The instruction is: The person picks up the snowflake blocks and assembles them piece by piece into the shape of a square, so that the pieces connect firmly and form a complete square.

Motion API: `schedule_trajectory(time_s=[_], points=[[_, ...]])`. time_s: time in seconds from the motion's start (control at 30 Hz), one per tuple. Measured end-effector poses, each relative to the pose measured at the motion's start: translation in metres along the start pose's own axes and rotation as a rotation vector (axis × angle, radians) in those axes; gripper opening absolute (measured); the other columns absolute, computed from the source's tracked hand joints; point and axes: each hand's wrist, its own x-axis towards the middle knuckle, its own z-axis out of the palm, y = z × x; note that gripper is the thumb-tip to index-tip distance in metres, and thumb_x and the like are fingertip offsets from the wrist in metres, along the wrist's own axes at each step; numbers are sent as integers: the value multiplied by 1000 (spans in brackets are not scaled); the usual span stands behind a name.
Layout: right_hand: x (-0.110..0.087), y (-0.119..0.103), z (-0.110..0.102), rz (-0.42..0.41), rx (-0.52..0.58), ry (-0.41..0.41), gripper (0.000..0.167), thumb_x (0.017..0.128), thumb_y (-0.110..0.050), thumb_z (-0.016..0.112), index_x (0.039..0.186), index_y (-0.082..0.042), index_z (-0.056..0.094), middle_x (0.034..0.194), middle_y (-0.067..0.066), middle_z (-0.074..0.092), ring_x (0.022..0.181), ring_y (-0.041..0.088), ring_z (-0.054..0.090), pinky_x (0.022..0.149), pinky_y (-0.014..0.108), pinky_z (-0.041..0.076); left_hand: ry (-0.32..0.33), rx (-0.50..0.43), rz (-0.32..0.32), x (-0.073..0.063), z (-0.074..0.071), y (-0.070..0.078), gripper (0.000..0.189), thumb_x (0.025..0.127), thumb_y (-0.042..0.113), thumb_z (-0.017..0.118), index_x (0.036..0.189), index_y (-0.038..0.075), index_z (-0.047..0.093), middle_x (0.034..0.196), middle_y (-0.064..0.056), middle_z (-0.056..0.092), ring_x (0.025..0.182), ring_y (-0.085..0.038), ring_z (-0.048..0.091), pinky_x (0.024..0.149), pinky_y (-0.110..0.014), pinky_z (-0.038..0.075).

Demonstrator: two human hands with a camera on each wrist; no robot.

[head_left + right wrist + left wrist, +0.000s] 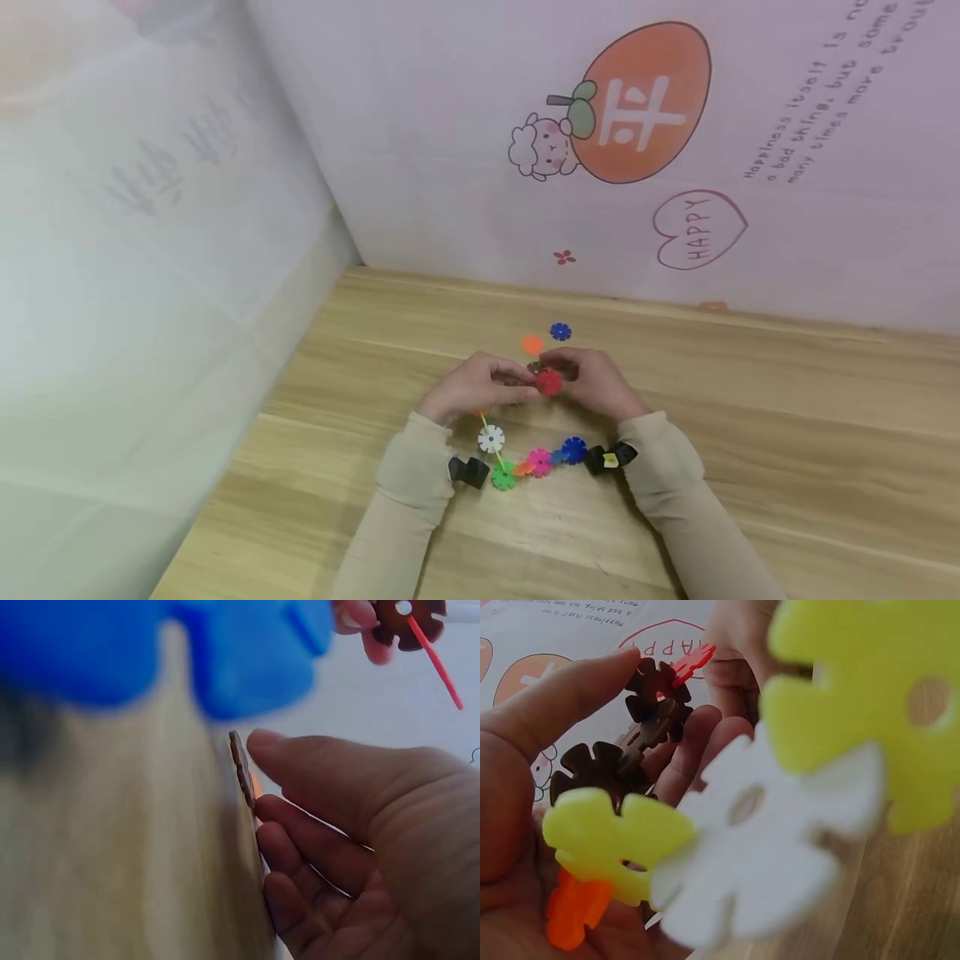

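My left hand (474, 387) pinches a brown notched plastic disc (649, 694) at one end of a chain of linked snowflake discs. A red disc (550, 383) is slotted into that end. From the left hand the chain runs past a white disc (491, 439), a green disc (504, 476) and a pink disc (539, 462) to a dark blue disc (573, 450). My right hand (600, 385) is low over the table, thumb and finger at the edges of a loose brown disc (241, 769). Whether they grip it cannot be told.
On the wooden table (787, 433), beyond the hands, lie a loose orange disc (532, 344) and a loose blue disc (560, 332). A printed white sheet (450, 150) stands behind the table, and a pale sheet (150, 292) rises along the left.
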Motion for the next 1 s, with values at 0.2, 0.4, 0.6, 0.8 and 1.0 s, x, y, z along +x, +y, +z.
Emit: schedule_trajectory(time_s=[0.2, 0.4, 0.6, 0.8, 1.0], points=[[3, -2, 3, -58, -67, 13, 39, 84, -9, 78, 121, -5, 68, 117, 14, 71, 110, 31, 65, 97, 49, 53, -6, -17, 18, -2, 0, 1, 30, 93, 26, 70, 121, 16, 69, 118, -4, 71, 105, -17, 66, 95, -36, 54], [5, -4, 3, -50, -74, 1, 41, 84, -12, 79, 123, -6, 67, 118, 12, 71, 110, 30, 65, 97, 48, 53, 11, -5, 30, -2, -2, 2, 28, 94, 26, 69, 120, 15, 70, 120, -3, 69, 107, -16, 65, 93, -37, 56], [7, -4, 6, -54, -84, -13, 39, 84, -11, 78, 122, -7, 69, 117, 11, 71, 110, 30, 65, 97, 49, 52, 15, 10, 14, -4, -1, 2, 27, 94, 27, 68, 119, 16, 70, 119, -2, 69, 106, -16, 64, 93, -37, 55], [6, -4, 4, -37, -69, -7, 37, 84, -10, 78, 120, -7, 69, 113, 9, 72, 105, 27, 66, 94, 46, 54, 25, 9, 37, -3, -1, -1, 28, 94, 29, 68, 119, 17, 70, 121, -1, 69, 110, -18, 64, 93, -36, 55], [-5, 3, -2, -7, -63, 19, 28, 84, -13, 78, 111, -10, 73, 102, 4, 73, 91, 19, 66, 85, 41, 57, 51, 33, 13, -1, 0, -2, 31, 95, 33, 66, 123, 19, 67, 123, -1, 68, 115, -20, 62, 99, -38, 52]])
